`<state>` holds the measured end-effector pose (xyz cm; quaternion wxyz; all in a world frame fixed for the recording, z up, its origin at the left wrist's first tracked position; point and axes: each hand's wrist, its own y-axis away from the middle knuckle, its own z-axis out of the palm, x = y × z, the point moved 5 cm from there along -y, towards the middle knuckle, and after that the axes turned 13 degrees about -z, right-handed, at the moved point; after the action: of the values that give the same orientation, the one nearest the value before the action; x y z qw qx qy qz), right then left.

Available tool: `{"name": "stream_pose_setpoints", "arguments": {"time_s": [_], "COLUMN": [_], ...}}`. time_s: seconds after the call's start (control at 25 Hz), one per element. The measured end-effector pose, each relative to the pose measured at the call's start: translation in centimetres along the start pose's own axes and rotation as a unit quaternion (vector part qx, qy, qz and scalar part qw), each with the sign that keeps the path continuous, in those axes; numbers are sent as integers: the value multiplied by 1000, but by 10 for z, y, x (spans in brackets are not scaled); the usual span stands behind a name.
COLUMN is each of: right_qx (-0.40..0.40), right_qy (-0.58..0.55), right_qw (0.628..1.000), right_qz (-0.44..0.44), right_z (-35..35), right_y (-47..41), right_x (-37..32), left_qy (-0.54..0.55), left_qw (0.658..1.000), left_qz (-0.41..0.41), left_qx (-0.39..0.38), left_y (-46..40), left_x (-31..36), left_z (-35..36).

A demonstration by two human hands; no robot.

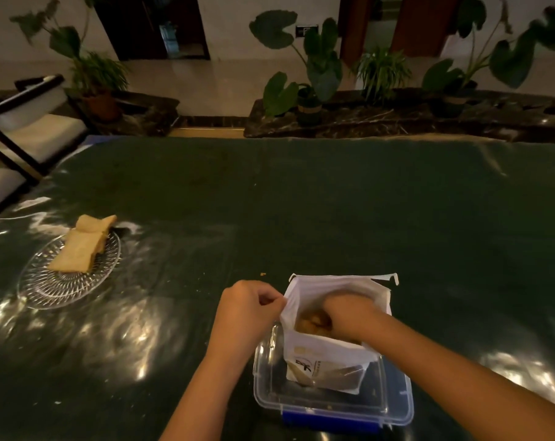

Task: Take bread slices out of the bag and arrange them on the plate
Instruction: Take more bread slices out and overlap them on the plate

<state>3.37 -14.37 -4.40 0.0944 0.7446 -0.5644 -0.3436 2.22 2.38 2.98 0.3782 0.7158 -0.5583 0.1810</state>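
Observation:
A white bread bag (320,358) stands upright in a clear plastic container (394,405) near the table's front edge. My left hand (249,308) pinches the left rim of the bag's mouth and holds it apart. My right hand (349,316) is reached down inside the bag, its fingers partly hidden, touching the brown bread (311,323) there. At the left, a clear glass plate (46,289) carries bread slices (80,248), one leaning over the other.
The table wears a dark green shiny cover (301,202) with crumbs scattered on it. A chair (27,128) stands at the far left corner. Potted plants (314,74) line a dark ledge behind the table.

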Motion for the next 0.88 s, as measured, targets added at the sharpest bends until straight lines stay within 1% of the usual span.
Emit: {"name": "stream_pose_setpoints", "arguments": {"time_s": [0.16,0.28,0.52,0.68,0.8,0.88], "right_qx": [-8,7,72,101,140,161], "right_qy": [-47,-30,-36,-47,-68,-93], "right_qw": [999,999,991,983,974,966], "right_qz": [-24,-39,-105,-147,-167,-181], "right_z": [6,1,-30,-52,-76,-93], "right_y": [5,8,23,47,72,88], "right_x": [-3,-3,-10,-13,-10,-11], "left_qy": [44,73,96,106,115,120], "left_qw": [999,996,995,992,989,982], "left_qz": [-23,-35,-23,-14,27,93], "left_qx": [-19,-29,-29,-73,-88,-109], "left_y": [-1,0,-1,2,8,14], "left_x": [-7,-11,-11,-9,-1,12], "left_z": [-1,0,2,9,5,3]}}
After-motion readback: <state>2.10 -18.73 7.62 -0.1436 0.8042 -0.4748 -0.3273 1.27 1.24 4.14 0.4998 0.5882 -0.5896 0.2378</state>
